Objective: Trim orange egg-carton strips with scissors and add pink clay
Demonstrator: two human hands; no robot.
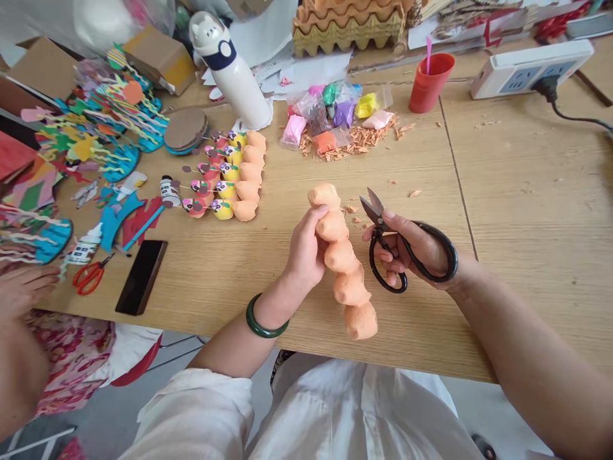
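Note:
My left hand [309, 246] grips an orange egg-carton strip [341, 257] near its upper end, thumb across the top bumps. The strip is a row of several rounded cups and slants down towards the table's front edge. Just right of it, my right hand [407, 249] holds black-handled scissors [378, 214], fingers through the loops. Their blades are parted and point up and left, apart from the strip. Small orange scraps [352, 209] lie on the table between the strip and the blades.
Decorated carton caterpillars [223, 172] stand left of centre, beside a phone [142, 277] and red scissors [90, 276]. Clay packets [335, 112], a red cup [431, 83], a white bottle [234, 76] and a power strip [531, 67] line the back. A co-worker's hand [29, 284] rests far left.

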